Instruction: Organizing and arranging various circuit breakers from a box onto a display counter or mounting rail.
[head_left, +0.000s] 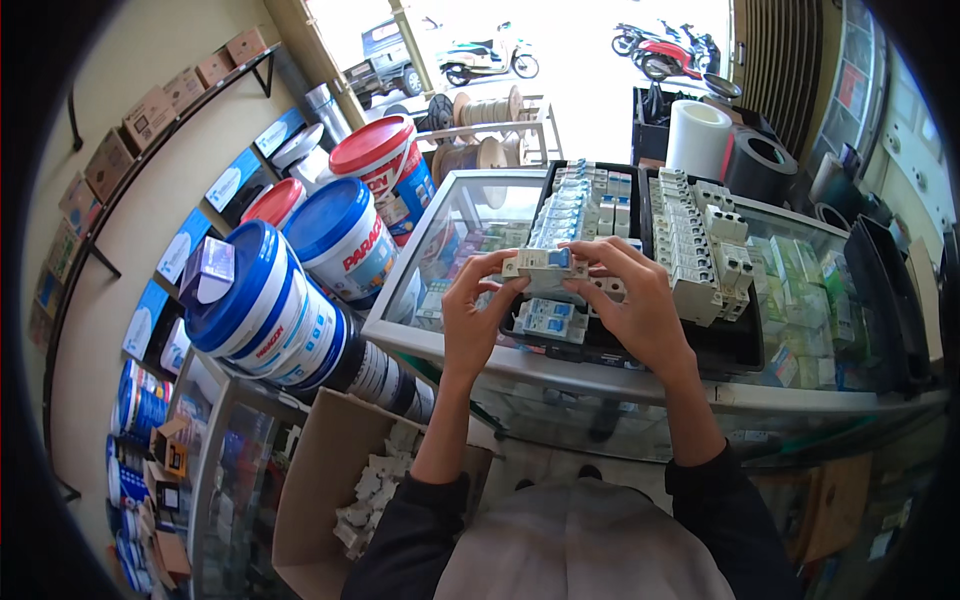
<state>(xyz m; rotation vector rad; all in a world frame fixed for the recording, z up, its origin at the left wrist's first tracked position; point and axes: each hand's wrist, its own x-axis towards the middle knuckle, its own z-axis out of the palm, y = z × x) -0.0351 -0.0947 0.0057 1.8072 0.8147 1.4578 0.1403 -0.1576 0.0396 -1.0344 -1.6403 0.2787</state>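
Between both hands I hold a white miniature circuit breaker (535, 262) with a blue toggle. My left hand (478, 315) pinches its left end between thumb and fingers. At the other end, my right hand (630, 296) grips it the same way. Below and behind it lies a black tray (551, 350) of similar breakers, mostly in a long row. Two blue-toggled breakers (553, 319) sit at the tray's near end. A second black tray (739, 358), to the right, carries breakers with dark toggles (686, 240). My hands hide part of the left tray.
Both trays stand on a glass display counter (442, 349) with a metal frame. Paint buckets (281, 315) are stacked to the left. An open cardboard box (315, 480) of white plastic pieces (375, 487) sits low at left. Cable spools (487, 111) and parked motorbikes (491, 58) appear beyond.
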